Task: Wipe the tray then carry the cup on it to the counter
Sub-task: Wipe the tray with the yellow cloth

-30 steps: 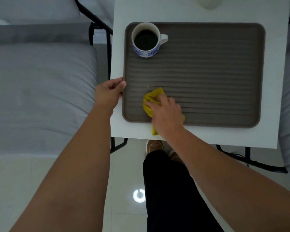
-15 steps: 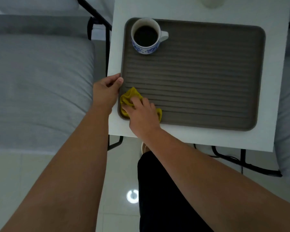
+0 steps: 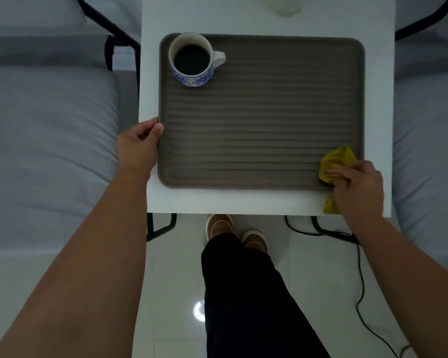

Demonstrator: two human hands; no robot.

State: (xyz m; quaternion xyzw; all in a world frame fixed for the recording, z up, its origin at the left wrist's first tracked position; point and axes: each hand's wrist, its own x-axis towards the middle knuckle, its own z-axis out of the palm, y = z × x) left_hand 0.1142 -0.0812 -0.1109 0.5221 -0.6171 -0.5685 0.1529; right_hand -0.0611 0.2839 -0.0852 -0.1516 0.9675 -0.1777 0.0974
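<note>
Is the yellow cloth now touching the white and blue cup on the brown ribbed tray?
No, the yellow cloth lies at the near right corner of the brown ribbed tray, far from the white and blue cup.

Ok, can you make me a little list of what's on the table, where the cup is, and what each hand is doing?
table: white table
tray: brown ridged tray lying flat on the table
cup: blue-and-white cup with a dark drink, in the tray's far left corner
cloth: yellow cloth at the tray's near right corner
left hand: left hand grips the table's left edge beside the tray
right hand: right hand presses the cloth
</note>
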